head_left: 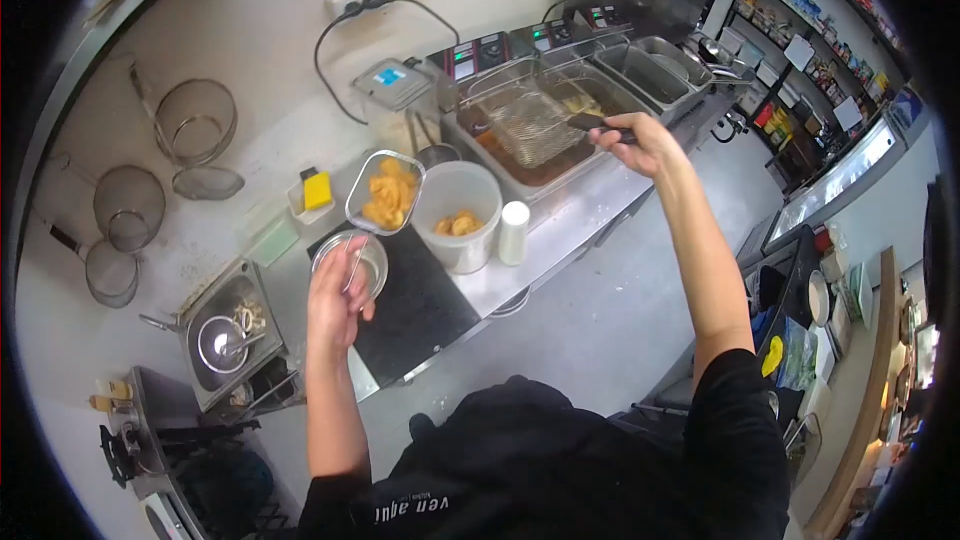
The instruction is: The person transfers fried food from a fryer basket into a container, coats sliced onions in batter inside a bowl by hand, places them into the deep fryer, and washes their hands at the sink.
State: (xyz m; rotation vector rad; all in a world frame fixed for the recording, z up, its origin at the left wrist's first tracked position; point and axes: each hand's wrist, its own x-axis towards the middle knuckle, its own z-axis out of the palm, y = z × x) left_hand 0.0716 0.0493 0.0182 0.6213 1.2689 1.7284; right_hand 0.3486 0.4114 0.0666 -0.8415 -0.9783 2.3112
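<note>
Right hand (pixel 643 143): fingers wrapped firmly round a black handle (pixel 590 124), no gap showing in the grip; the handle belongs to a wire-mesh fry basket (pixel 528 128), held out over the deep fryer (pixel 555 180), whose vat contains brown oil. Left hand (pixel 336 292): fingers curled, closed on a slim metal handle (pixel 356 262) that runs to a small square-rimmed basket (pixel 352 202); exact placing of the fingertips cannot be told. Contents of the small basket: golden-orange food pieces (pixel 390 194), piled. Position: tilted, just beside a tall whitish plastic bucket (pixel 470 258), its edge overlapping the bucket's rim in the view; whether the two touch cannot be told. In the bucket: more golden pieces (pixel 459 224), at the bottom. Beneath the left hand: round metal bowl (pixel 378 275), on a black mat (pixel 420 315). Right of the bucket, close by: white bottle (pixel 514 237), upright. Behind the small basket: yellow sponge (pixel 317 190) in a white holder; farther back, a clear lidded container (pixel 392 90) with a blue label. Above the fryer: control panels (pixel 478 56) with green lights. On the wall at left: round mesh strainers (pixel 196 122), hung. Below them: metal sink (pixel 205 392), with a strainer inside. Far right: stocked shelves (pixel 815 30).
</note>
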